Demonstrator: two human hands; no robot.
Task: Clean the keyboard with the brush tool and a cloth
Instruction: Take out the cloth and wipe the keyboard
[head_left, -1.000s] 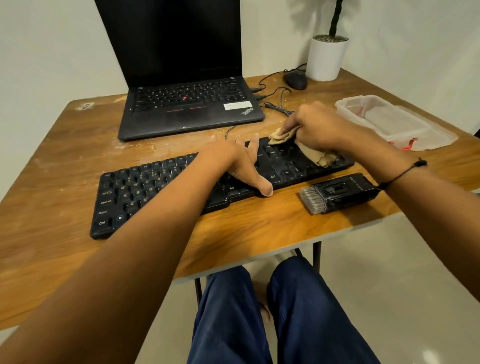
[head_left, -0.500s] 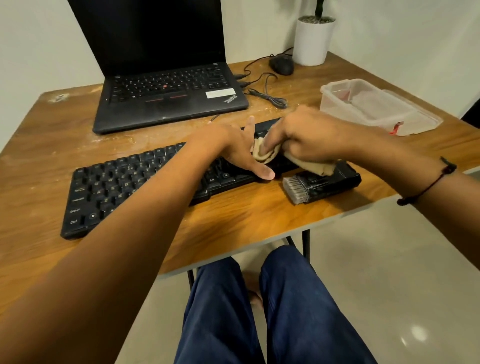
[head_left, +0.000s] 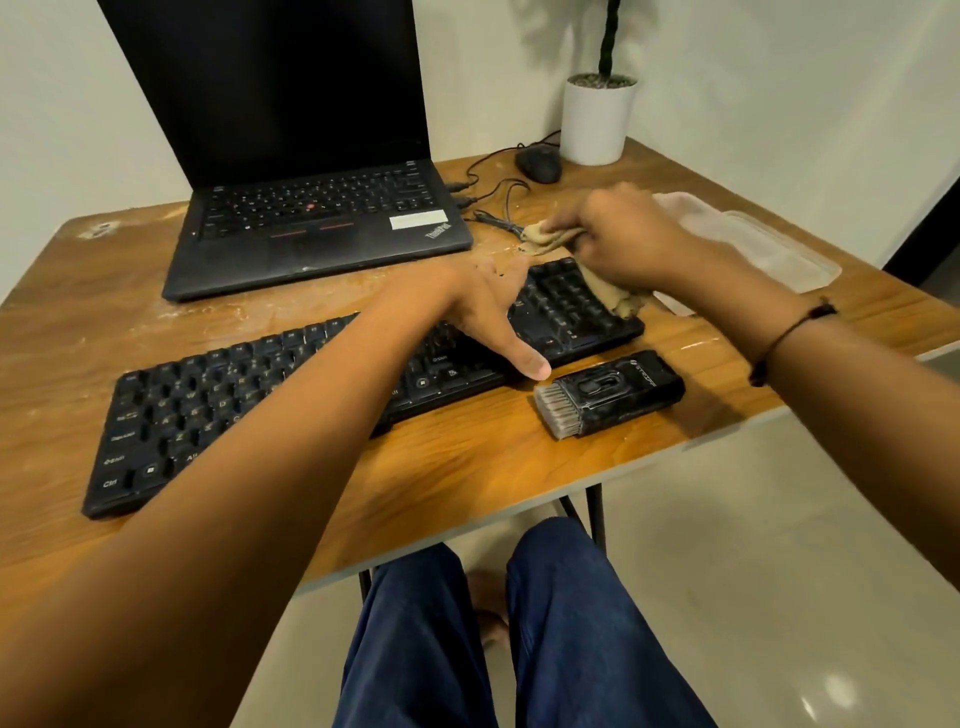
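wooden table (head_left: 467, 467), keyboard (head_left: 218, 410), brush tool (head_left: 613, 392), laptop (head_left: 322, 228)

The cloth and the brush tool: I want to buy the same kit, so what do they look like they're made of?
The cloth, bunched in the right hand, looks like soft matte tan fabric, perhaps microfibre or cotton: it folds and droops limply. The brush tool, lying on the table beside the keyboard, seems to be glossy black plastic, given its hard edges and sheen, with pale, likely synthetic bristles.

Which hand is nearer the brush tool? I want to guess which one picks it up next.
Left. The left hand rests on the keyboard, its thumb just beside the brush tool bristles. The right hand holds the cloth farther back.
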